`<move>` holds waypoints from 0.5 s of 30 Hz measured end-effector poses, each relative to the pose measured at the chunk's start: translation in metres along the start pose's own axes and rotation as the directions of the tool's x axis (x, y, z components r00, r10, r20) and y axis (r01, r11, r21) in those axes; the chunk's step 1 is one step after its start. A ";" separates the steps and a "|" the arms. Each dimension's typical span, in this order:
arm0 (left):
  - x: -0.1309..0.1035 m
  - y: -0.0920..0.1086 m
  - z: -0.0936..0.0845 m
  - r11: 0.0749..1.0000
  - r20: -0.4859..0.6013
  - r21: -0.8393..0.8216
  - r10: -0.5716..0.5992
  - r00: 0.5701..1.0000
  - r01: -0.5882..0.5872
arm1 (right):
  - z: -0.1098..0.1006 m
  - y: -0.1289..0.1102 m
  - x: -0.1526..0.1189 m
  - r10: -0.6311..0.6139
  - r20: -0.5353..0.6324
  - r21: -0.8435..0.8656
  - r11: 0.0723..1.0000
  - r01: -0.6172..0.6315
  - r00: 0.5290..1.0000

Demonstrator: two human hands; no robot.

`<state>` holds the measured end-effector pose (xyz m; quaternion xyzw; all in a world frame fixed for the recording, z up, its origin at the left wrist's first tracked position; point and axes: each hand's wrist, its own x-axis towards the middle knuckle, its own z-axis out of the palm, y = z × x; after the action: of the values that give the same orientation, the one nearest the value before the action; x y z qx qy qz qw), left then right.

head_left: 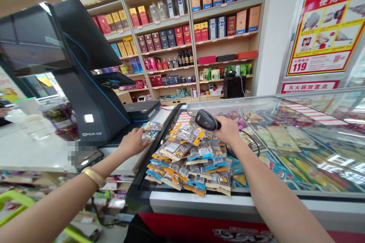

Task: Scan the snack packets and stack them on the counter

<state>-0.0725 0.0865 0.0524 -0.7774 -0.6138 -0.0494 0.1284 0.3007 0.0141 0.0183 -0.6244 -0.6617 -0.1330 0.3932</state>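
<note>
My right hand (227, 130) is wrapped around the handle of a black barcode scanner (207, 120), whose head points left above a heap of snack packets (185, 159). These small clear packets with orange, blue and cream ends lie piled on the glass lid of a chest freezer. My left hand (132, 143), a gold bangle on its wrist, reaches over the counter edge. Its fingers are extended, slightly bent, at a few more packets (154, 126) beside the checkout terminal. The fingertips seem to touch these packets; their undersides are hidden.
A dark checkout terminal (88, 83) with screens stands on the white counter (25, 152) at left. Near its base lies a phone-like device (89, 159). The scanner's cable (255, 138) loops over the freezer (313, 121). Shelves (168, 51) of boxes and bottles line the back wall.
</note>
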 end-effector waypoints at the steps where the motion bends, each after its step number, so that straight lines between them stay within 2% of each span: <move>1: 0.002 0.005 -0.006 0.992 -0.072 -0.104 0.063 0.995 -0.071 | 0.000 0.000 0.000 -0.002 0.000 0.004 1.000 0.002 1.000; 2: 0.004 0.013 -0.013 0.961 -0.127 -0.220 0.142 0.982 -0.168 | 0.001 0.001 0.000 -0.003 -0.002 0.010 1.000 0.003 1.000; 4: 0.008 0.033 -0.030 0.831 -0.179 -0.432 0.301 0.937 -0.349 | 0.002 0.002 0.000 -0.003 -0.008 0.025 1.000 0.003 1.000; 5: 0.010 0.045 -0.040 0.757 -0.171 -0.502 0.388 0.905 -0.419 | 0.002 0.003 0.000 -0.002 -0.014 0.035 0.999 0.003 1.000; 7: 0.013 0.069 -0.056 0.657 -0.154 -0.534 0.543 0.825 -0.532 | 0.003 0.005 0.000 -0.006 -0.030 0.056 0.998 0.007 1.000; 9: 0.016 0.088 -0.067 0.607 -0.122 -0.517 0.646 0.754 -0.604 | 0.004 0.007 0.000 -0.021 -0.046 0.082 0.996 0.025 0.999; 11: 0.020 0.100 -0.072 0.592 -0.067 -0.498 0.703 0.709 -0.634 | 0.005 0.009 0.001 -0.041 -0.061 0.118 0.992 0.047 0.997; 13: 0.023 0.104 -0.073 0.594 -0.026 -0.486 0.724 0.690 -0.641 | 0.005 0.010 0.002 -0.051 -0.074 0.165 0.984 0.063 0.996; 15: 0.024 0.102 -0.074 0.596 -0.045 -0.468 0.721 0.691 -0.653 | 0.004 0.011 0.003 -0.060 -0.084 0.224 0.972 0.077 0.995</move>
<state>0.0378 0.0680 0.1153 -0.9621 -0.2447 -0.0776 -0.0915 0.3100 0.0211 0.0137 -0.5467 -0.6782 -0.0939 0.4819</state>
